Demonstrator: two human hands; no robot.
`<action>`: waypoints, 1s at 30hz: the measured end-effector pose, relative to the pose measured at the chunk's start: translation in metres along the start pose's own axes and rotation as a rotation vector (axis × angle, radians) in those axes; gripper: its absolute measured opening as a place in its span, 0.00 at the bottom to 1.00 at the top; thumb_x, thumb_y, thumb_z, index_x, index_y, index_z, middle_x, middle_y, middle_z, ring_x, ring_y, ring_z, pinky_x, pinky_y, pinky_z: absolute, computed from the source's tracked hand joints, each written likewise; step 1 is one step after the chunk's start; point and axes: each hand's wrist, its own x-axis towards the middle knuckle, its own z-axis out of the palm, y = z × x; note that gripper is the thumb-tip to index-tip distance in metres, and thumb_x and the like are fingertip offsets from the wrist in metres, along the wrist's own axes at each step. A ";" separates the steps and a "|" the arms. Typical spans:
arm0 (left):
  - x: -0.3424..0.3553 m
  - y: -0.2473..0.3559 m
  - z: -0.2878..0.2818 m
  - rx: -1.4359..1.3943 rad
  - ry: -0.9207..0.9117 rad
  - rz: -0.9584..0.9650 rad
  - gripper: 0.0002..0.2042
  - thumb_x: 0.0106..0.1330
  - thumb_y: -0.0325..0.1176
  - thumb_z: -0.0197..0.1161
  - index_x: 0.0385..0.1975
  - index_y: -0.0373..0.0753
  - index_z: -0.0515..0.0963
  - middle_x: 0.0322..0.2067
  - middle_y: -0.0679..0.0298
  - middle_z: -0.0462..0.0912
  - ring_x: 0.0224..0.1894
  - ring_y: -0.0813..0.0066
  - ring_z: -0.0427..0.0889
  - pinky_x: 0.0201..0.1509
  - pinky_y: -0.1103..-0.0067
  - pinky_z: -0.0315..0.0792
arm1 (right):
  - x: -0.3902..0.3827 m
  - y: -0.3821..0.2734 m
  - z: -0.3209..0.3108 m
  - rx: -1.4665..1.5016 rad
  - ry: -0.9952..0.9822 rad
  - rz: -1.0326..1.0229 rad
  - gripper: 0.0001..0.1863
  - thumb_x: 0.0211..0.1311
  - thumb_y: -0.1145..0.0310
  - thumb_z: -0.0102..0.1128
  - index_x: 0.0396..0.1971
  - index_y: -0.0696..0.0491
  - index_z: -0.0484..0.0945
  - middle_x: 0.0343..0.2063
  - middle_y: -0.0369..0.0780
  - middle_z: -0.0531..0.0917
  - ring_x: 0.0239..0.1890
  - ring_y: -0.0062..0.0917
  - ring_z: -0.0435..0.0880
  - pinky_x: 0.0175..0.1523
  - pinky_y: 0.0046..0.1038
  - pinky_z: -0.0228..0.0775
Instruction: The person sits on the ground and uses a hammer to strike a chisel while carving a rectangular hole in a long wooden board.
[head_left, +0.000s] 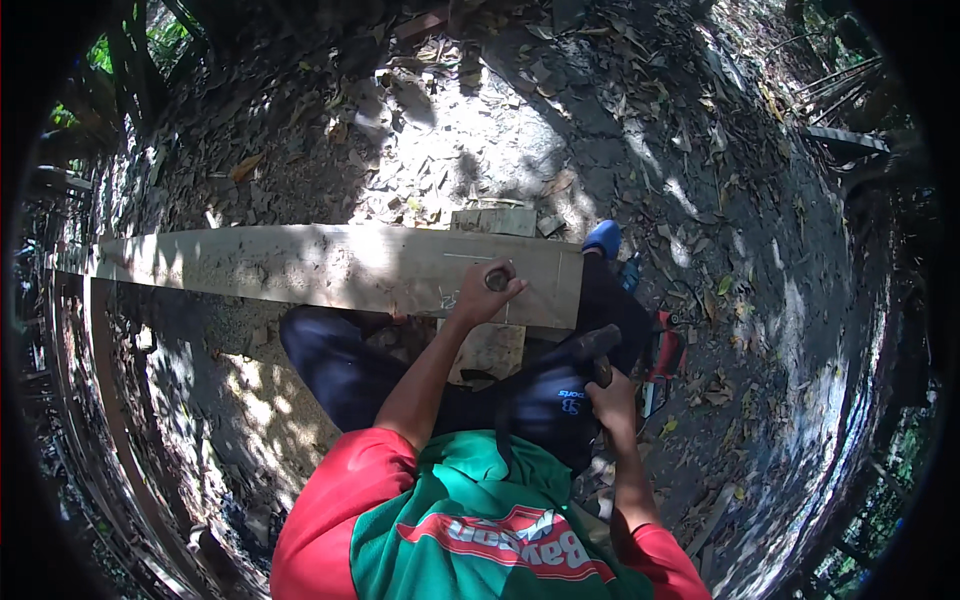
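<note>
A long pale wooden plank point(300, 265) lies across my lap, running from the far left to just right of centre. My left hand point(485, 292) rests on its right part, fingers closed around a small dark round object point(498, 279). My right hand point(612, 396) is lower right, beside my dark-trousered knee, gripping the handle of a dark tool point(600, 350) whose head points up and left. A second short board point(490, 345) lies under the plank below my left hand.
The ground is covered with dry leaves and wood chips in patchy sunlight. A blue shoe point(603, 238) shows past the plank's right end. A red-handled tool point(662, 355) lies on the ground at right. A timber rail point(105, 400) curves along the left.
</note>
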 end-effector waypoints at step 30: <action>-0.008 0.040 -0.035 -0.158 -0.024 -0.042 0.10 0.63 0.32 0.71 0.26 0.38 0.75 0.22 0.72 0.76 0.25 0.88 0.74 0.28 0.84 0.68 | -0.011 -0.056 -0.014 0.435 -0.181 0.078 0.06 0.53 0.75 0.60 0.25 0.55 0.70 0.15 0.34 0.73 0.13 0.18 0.73 0.18 0.24 0.66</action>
